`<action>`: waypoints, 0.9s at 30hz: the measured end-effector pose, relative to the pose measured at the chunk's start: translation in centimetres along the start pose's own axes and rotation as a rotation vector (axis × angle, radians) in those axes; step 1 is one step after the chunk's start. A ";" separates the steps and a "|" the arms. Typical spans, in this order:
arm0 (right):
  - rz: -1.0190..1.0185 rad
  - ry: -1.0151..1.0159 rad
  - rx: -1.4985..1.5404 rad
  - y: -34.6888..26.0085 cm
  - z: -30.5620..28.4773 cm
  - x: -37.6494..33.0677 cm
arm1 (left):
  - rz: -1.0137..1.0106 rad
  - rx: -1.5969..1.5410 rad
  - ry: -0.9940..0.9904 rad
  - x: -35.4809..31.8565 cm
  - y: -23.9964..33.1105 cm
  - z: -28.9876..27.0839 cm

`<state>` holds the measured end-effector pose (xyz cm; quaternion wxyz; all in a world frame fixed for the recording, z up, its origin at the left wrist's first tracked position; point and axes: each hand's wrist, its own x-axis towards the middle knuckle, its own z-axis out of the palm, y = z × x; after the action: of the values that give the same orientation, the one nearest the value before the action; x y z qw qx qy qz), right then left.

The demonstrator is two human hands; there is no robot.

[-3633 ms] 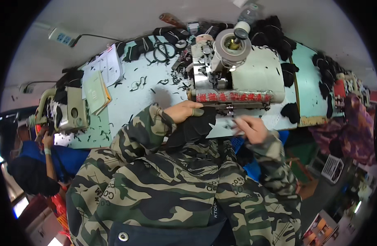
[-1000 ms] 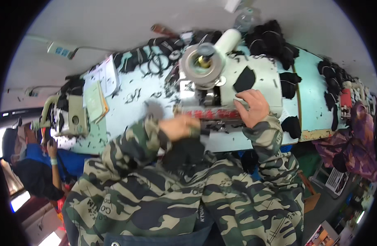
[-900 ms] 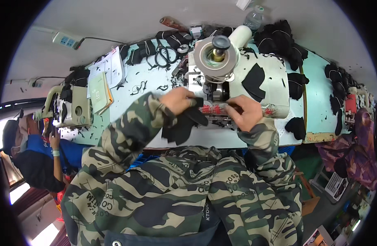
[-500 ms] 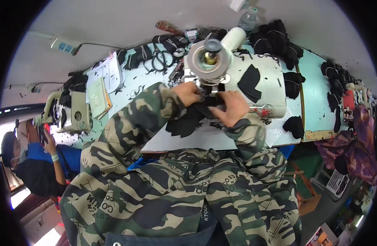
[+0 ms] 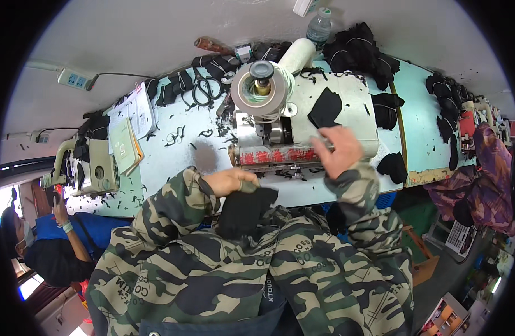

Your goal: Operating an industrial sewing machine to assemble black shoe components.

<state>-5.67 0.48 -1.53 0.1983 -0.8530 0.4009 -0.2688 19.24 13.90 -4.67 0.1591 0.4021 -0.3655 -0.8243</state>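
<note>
My left hand is closed on a black fabric piece, which hangs in front of my body at the near edge of the table. My right hand is in the air over the front right of a light metal machine, thumb and fingers apart with nothing in them. Just beyond those fingers, flat dark cut pieces lie on the machine's top. A round disc-shaped part with pale thread around it stands on the machine's left side.
Black scissors, bundles of dark fabric and a plastic bottle line the back of the table. Papers and a notebook lie at left. Another person sits at far left near a second machine.
Both hands have left the middle of the machine. My left hand has drawn the black fabric toward my body; my right has let go and moved right. The view has shifted slightly.
</note>
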 end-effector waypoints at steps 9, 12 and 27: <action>0.391 -0.345 0.612 -4.7 6.5 -1.5 | 0.171 0.355 0.364 0.5 3.1 -2.3; 0.232 -0.385 0.340 -3.4 5.2 -0.1 | 0.031 0.610 0.483 1.3 4.8 -3.5; -0.019 -0.306 0.035 -1.9 5.6 1.4 | -0.123 0.561 0.380 1.9 4.5 -8.0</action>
<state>-0.37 1.21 -4.37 0.2694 -0.8842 0.3532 -0.1443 24.14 6.01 -5.72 0.0577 0.5977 -0.5167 -0.6103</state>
